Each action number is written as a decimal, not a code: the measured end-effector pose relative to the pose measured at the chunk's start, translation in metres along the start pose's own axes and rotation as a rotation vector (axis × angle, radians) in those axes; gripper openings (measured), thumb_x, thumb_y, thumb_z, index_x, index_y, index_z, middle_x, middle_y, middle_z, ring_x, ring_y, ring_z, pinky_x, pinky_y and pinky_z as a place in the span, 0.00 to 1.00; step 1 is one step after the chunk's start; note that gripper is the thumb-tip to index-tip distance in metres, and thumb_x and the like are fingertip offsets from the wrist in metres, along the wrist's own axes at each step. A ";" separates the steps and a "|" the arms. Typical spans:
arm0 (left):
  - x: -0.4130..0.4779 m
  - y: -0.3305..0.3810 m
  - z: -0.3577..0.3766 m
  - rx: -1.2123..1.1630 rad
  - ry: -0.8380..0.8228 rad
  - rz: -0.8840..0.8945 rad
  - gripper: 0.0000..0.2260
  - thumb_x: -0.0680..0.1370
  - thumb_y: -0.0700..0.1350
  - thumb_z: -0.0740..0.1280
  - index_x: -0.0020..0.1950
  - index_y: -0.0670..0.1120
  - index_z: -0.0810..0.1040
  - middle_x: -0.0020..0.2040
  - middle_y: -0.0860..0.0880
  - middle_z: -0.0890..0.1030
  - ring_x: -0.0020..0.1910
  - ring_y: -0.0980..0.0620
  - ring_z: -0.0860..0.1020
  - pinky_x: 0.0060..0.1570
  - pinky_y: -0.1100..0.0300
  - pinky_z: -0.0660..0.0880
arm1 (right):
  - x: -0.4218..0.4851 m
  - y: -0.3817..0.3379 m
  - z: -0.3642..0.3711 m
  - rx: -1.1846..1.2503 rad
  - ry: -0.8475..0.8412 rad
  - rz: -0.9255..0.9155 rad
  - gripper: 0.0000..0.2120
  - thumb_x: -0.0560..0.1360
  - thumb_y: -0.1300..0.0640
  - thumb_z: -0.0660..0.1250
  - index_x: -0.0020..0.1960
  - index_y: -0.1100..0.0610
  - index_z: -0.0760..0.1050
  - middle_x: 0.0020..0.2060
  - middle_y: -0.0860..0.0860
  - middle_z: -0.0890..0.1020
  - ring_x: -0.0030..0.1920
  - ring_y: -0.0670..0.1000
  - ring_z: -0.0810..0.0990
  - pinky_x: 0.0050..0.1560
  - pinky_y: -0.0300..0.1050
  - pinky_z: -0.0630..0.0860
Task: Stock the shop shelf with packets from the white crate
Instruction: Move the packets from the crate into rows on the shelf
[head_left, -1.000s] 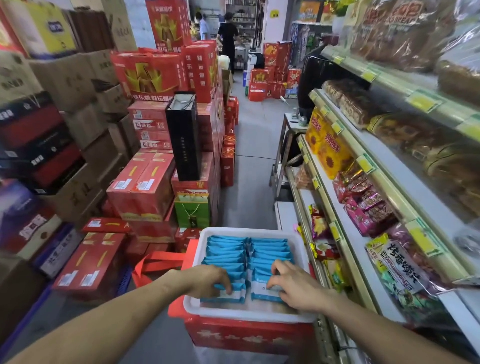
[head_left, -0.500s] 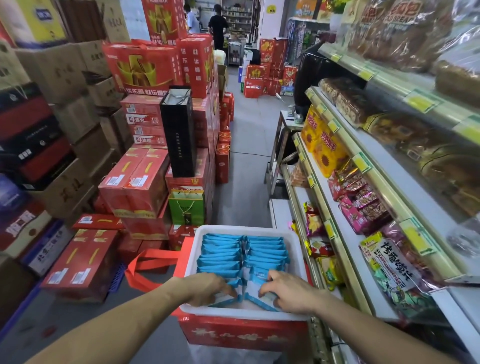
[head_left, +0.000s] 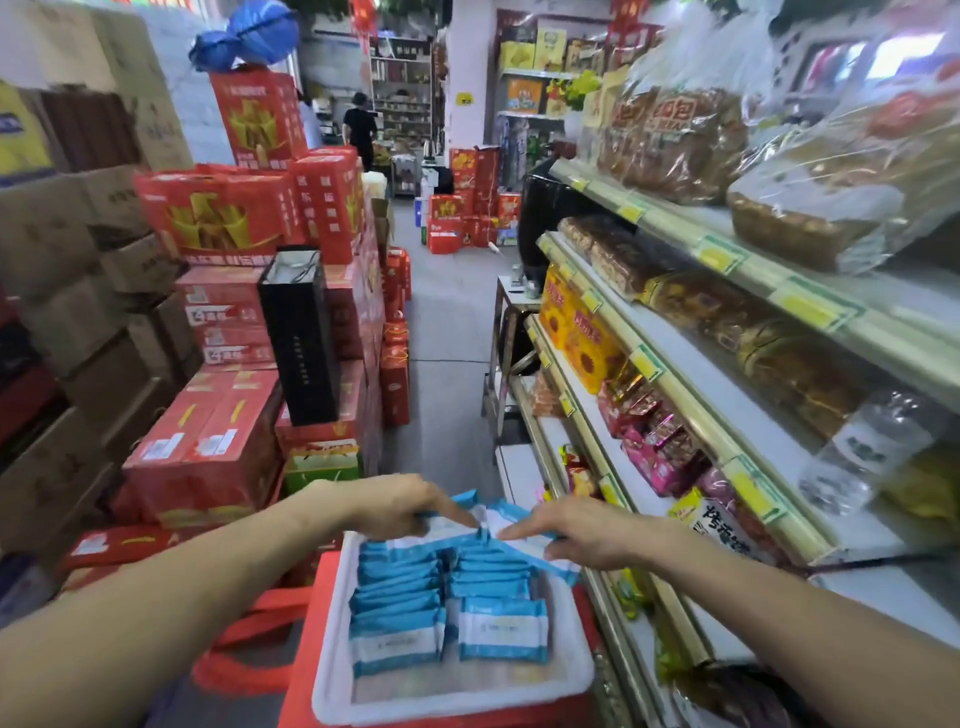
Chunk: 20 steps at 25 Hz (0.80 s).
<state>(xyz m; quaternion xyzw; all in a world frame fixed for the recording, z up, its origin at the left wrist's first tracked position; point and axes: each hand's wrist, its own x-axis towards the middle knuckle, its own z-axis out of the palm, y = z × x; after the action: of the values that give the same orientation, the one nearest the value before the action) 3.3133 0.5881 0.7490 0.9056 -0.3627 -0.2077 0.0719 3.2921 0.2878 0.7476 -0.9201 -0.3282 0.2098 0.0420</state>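
A narrow shop aisle with a grey concrete floor (head_left: 457, 322) runs toward a bright back room lined with shelving (head_left: 402, 88). Stacks of red boxes (head_left: 218, 218) and brown cartons (head_left: 67, 322) fill the left side. A white pillar (head_left: 470, 73) stands at the far end.

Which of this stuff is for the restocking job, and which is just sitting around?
For the job: white crate, blue packets, shop shelf, left hand, right hand.

Just around: red boxes, black gift bag, bread bags.
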 end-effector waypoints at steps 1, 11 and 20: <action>0.012 0.010 -0.035 0.023 0.033 0.043 0.33 0.79 0.36 0.65 0.74 0.70 0.68 0.71 0.55 0.76 0.65 0.50 0.76 0.66 0.53 0.72 | -0.022 0.011 -0.034 -0.018 0.046 0.039 0.30 0.80 0.58 0.67 0.76 0.34 0.67 0.69 0.45 0.77 0.65 0.49 0.74 0.68 0.51 0.71; 0.133 0.259 -0.296 0.155 0.168 0.594 0.32 0.79 0.34 0.67 0.69 0.71 0.75 0.68 0.58 0.75 0.61 0.55 0.76 0.60 0.58 0.75 | -0.334 0.057 -0.232 0.030 0.387 0.484 0.34 0.78 0.65 0.69 0.70 0.29 0.72 0.70 0.42 0.76 0.65 0.48 0.77 0.70 0.55 0.73; 0.193 0.547 -0.329 0.267 0.093 1.039 0.32 0.77 0.33 0.70 0.69 0.68 0.77 0.70 0.63 0.77 0.64 0.57 0.77 0.62 0.68 0.72 | -0.620 0.015 -0.197 0.133 0.603 1.001 0.37 0.74 0.72 0.68 0.66 0.31 0.77 0.56 0.39 0.82 0.47 0.37 0.80 0.47 0.33 0.76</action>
<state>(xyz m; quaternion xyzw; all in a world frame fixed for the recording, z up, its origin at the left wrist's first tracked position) 3.2370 0.0519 1.1378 0.6164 -0.7827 -0.0563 0.0655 2.9506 -0.0969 1.1455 -0.9774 0.1867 -0.0468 0.0872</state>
